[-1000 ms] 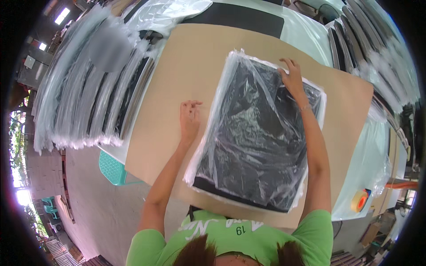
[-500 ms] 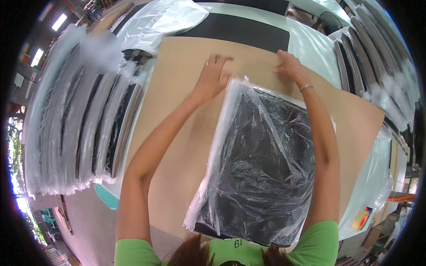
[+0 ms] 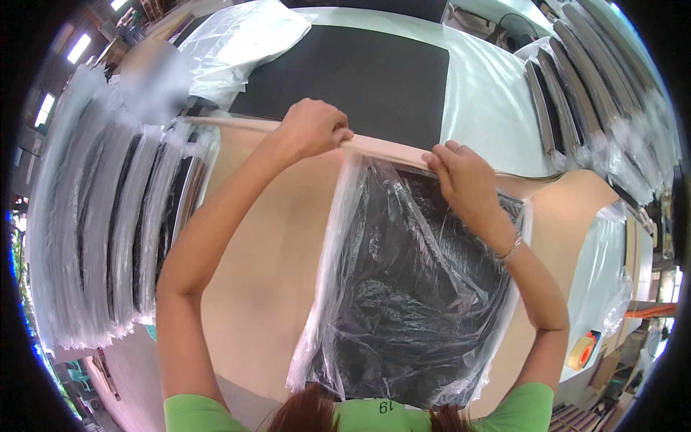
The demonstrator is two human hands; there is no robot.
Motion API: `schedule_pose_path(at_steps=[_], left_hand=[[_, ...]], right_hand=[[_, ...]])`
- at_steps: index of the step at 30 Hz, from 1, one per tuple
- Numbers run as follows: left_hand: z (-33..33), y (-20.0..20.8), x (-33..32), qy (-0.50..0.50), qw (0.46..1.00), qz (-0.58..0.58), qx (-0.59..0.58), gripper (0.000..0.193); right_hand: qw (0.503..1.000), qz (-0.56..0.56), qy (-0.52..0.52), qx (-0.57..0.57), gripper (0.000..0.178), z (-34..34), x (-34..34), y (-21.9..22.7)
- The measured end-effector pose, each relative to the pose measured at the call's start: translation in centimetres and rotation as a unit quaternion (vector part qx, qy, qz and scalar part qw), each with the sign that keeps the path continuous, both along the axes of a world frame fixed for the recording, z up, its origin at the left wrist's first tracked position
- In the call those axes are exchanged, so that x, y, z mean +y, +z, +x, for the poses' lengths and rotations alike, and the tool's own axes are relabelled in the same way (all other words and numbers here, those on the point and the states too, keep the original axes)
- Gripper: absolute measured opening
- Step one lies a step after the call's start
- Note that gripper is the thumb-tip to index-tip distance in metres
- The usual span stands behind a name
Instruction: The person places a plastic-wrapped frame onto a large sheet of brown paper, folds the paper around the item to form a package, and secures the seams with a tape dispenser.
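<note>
A large brown sheet (image 3: 266, 216) of paper or thin board lies across the worktable, with its far edge raised and folded toward me. My left hand (image 3: 313, 128) is closed over that edge left of centre. Farther right along the same edge, my right hand (image 3: 466, 186) grips it with thumb and fingers. On the sheet, nearest me, rests a flat black panel (image 3: 403, 288) wrapped in wrinkled clear plastic; its top meets the folded strip between my hands. A black sheet (image 3: 353, 79) lies flat beyond the raised edge.
Plastic-wrapped panels (image 3: 108, 230) stand in a row at left, and more grey panels (image 3: 590, 86) at right. A clear plastic bag (image 3: 241, 50) lies at the far left. A tape roll (image 3: 581, 353) sits at the table's right edge. A fan (image 3: 517, 29) stands farther back.
Both hands have closed on the brown sheet's far edge and pulled it up and toward me. More of the black sheet behind shows. The wrapped panel has moved slightly left in view.
</note>
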State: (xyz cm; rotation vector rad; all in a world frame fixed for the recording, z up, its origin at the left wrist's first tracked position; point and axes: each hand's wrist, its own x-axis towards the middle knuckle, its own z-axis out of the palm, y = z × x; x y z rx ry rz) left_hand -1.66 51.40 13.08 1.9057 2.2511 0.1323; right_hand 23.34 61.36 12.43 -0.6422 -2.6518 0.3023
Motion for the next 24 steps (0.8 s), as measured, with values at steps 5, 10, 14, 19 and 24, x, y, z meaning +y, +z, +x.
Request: schedule_pose_path(at_steps=[5, 10, 14, 19, 24], left_hand=[[0.5, -1.6, 1.7, -0.017, 0.997, 0.026, 0.068, 0.023], [1.7, -3.6, 2.8, 0.058, 0.992, 0.037, 0.109, 0.023], [6.3, -6.1, 1.2, 0.107, 0.975, 0.118, 0.155, 0.015], [9.0, -8.8, -2.0, 0.169, 0.959, 0.165, 0.155, 0.029], [10.4, -9.8, -4.0, 0.169, 0.937, 0.213, 0.221, 0.045]], right_hand=[[0.923, -0.312, 0.019, -0.226, 0.023, -1.7, 10.6, -0.3], [0.865, -0.286, -0.067, -0.407, 0.054, -7.0, 12.5, 0.7], [0.944, -0.076, 0.151, -0.283, 0.071, -7.8, 14.4, -3.6], [0.922, -0.070, 0.199, -0.324, 0.076, -15.0, 9.1, -4.4], [0.940, -0.077, 0.199, -0.266, 0.081, -22.5, 3.3, -6.5]])
